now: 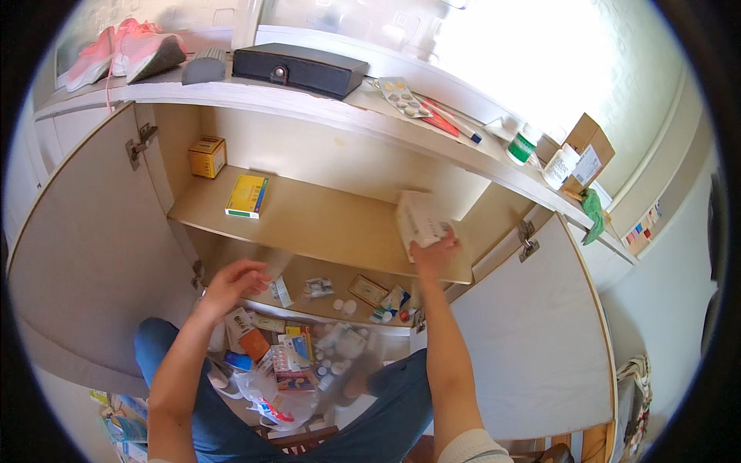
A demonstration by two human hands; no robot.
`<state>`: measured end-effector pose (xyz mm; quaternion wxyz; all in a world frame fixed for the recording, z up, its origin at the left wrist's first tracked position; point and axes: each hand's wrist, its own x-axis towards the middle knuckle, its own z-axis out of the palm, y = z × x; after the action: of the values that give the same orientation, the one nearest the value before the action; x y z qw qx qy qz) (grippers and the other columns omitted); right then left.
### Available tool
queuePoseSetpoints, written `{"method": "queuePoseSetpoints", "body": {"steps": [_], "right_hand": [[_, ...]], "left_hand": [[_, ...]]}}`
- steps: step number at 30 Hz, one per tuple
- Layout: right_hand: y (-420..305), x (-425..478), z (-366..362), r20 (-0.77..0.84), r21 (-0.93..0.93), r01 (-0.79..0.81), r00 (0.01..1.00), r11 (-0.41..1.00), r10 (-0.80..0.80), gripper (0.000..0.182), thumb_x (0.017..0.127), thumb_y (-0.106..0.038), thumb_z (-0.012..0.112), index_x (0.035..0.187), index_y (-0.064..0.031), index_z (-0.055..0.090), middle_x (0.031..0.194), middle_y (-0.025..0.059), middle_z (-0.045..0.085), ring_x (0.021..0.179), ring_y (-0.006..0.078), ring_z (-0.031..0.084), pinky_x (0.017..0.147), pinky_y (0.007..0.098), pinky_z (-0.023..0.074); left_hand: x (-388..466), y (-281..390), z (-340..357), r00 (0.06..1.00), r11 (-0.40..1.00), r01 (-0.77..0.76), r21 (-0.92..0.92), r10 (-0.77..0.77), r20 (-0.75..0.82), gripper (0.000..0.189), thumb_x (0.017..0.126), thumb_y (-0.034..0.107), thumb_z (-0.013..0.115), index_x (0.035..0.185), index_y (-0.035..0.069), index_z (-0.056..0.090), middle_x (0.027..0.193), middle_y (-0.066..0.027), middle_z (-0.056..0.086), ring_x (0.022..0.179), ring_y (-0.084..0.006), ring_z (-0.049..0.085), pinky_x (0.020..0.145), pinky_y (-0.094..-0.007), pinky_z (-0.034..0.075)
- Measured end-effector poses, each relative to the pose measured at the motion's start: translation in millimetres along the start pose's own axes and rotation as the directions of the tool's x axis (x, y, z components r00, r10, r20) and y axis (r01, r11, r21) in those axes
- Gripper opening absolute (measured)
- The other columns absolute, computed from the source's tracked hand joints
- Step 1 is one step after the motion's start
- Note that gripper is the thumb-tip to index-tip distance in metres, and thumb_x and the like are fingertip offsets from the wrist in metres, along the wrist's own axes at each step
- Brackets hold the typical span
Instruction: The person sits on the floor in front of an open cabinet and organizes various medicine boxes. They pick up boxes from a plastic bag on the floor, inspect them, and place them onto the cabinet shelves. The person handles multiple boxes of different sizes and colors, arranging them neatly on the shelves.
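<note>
My right hand point(435, 253) grips the near end of a white carton point(421, 220), blurred, at the right end of the cabinet's upper shelf point(324, 217). Held in the air before the lower shelf is my left hand point(238, 283), fingers loosely curled with nothing seen in them. A yellow medicine box point(247, 196) lies on the upper shelf's left part, and a yellow-brown box point(207, 157) stands behind it in the corner. On the lower shelf are a blister pack point(281, 291), a crumpled packet point(318, 287), white caps point(349, 307) and a flat patterned box point(367, 290).
Cabinet doors stand open at left point(98, 249) and right point(538, 335). Medicine boxes, bottles and a plastic bag point(278, 399) lie between my legs. The cabinet top holds pink shoes point(145, 52), a black case point(298, 66), blister packs point(399, 97) and pill bottles point(523, 144).
</note>
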<state>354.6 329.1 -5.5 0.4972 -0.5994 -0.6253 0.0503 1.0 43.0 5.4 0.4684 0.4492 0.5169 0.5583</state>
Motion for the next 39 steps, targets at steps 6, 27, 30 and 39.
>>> {"method": "queuePoseSetpoints", "body": {"steps": [6,27,30,39], "right_hand": [[56.5,38.8,-18.8,-0.309,-0.304,-0.215,0.944,0.928,0.117,0.109,0.056,-0.025,0.087,0.143,-0.0044,0.025,0.138,0.0273,0.026,0.124,0.0434,0.032,0.103,0.0513,0.0336],[72.3,17.3,-7.1,-0.306,-0.149,-0.171,0.945,0.974,0.119,0.092,0.065,-0.02,0.086,0.136,0.005,0.032,0.123,0.0214,0.04,0.12,0.0418,0.04,0.099,0.0472,0.0381],[81.8,24.1,-11.0,-0.317,-0.138,-0.146,0.943,0.98,0.096,0.089,0.066,-0.019,0.086,0.135,0.0056,0.035,0.121,0.0211,0.04,0.118,0.0419,0.042,0.099,0.0474,0.0391],[52.9,20.8,-11.3,-0.376,-0.241,-0.045,0.925,0.969,-0.05,0.086,0.067,-0.014,0.083,0.139,-0.0057,0.036,0.125,0.0222,0.038,0.118,0.0405,0.038,0.099,0.0485,0.0365]], "left_hand": [[0.5,-10.7,4.6,0.994,0.999,0.047,0.012,-0.048,0.096,0.027,0.099,0.014,0.05,0.122,0.001,0.056,0.107,-0.0112,0.066,0.095,-0.0178,0.064,0.083,-0.0318,0.053],[-12.5,-10.1,13.5,0.977,0.994,0.067,0.082,-0.082,0.199,0.025,0.099,0.011,0.05,0.119,-0.002,0.056,0.107,-0.0103,0.067,0.093,-0.0161,0.066,0.082,-0.0288,0.053],[-13.3,-6.9,14.4,0.978,0.994,0.063,0.085,-0.079,0.195,0.025,0.099,0.011,0.05,0.119,-0.002,0.056,0.107,-0.0101,0.067,0.093,-0.0156,0.066,0.082,-0.0284,0.053],[-16.7,-5.8,10.4,0.972,0.993,0.055,0.101,-0.076,0.221,0.025,0.1,0.013,0.05,0.12,-0.001,0.055,0.106,-0.0109,0.067,0.091,-0.0161,0.065,0.081,-0.0291,0.052]]}}
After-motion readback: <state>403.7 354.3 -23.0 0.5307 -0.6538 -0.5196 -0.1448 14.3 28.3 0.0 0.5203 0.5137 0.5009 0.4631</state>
